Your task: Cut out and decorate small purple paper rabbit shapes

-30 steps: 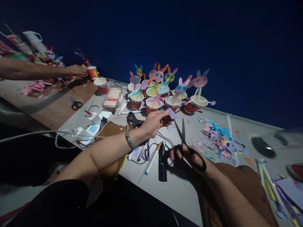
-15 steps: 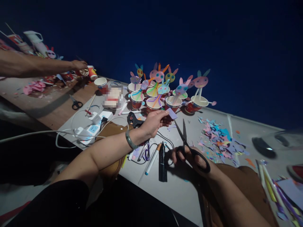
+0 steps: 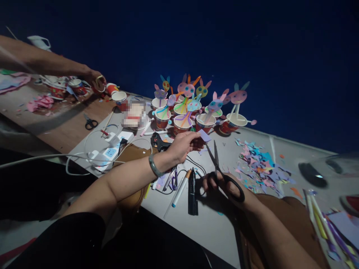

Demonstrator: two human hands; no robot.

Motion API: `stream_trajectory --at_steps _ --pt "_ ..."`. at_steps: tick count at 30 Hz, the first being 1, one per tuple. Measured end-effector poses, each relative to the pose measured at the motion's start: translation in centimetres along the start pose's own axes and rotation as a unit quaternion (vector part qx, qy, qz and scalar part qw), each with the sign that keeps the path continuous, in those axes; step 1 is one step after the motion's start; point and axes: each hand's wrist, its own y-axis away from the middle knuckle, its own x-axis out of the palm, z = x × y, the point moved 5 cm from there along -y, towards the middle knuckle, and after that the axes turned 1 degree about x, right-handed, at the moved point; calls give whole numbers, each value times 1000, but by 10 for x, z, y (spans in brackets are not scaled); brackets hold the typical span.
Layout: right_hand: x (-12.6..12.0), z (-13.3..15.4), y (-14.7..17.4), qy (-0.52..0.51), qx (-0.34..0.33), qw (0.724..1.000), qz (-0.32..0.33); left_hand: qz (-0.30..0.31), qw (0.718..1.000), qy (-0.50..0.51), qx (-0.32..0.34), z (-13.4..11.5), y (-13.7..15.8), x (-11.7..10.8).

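Between thumb and fingers, my left hand (image 3: 183, 145) pinches a small piece of lilac paper (image 3: 204, 135) above the table. My right hand (image 3: 221, 184) has its fingers through the black handles of a pair of scissors (image 3: 215, 160). The scissor blades stand slightly apart and point up toward the paper's lower edge; whether they touch it I cannot tell. Just behind the paper are several paper cups (image 3: 183, 123) with paper rabbit figures (image 3: 215, 105) standing in them. Below my left hand lie a white marker (image 3: 179, 192) and black pens (image 3: 192, 194).
Colourful paper scraps (image 3: 258, 164) cover the table's right side. A black glue gun (image 3: 159, 142) lies near a white power strip (image 3: 112, 151) with trailing cables. At far left, another person's hand (image 3: 95, 79) reaches by a tipped cup (image 3: 112, 89). Small scissors (image 3: 90, 122) lie nearby.
My right hand and the scissors have shifted slightly left, and the blades have closed a little. My left hand stays nearly still. The other person's arm has moved, and a cup there tilts over.
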Motion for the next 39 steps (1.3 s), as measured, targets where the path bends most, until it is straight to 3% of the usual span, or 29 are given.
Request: stream_trajectory --at_steps 18,25,35,39 --pt "0 10 0 -1 -19 999 -26 -11 1000 -12 15 -3 1 0" --pt "-1 1 1 -37 -11 999 -32 37 995 -69 66 -5 0 8" --pt "-7 -8 1 -63 -14 998 -23 110 983 -122 81 -3 4 15" --pt "-2 -2 0 -86 -15 996 -3 117 981 -146 54 -3 6 16"
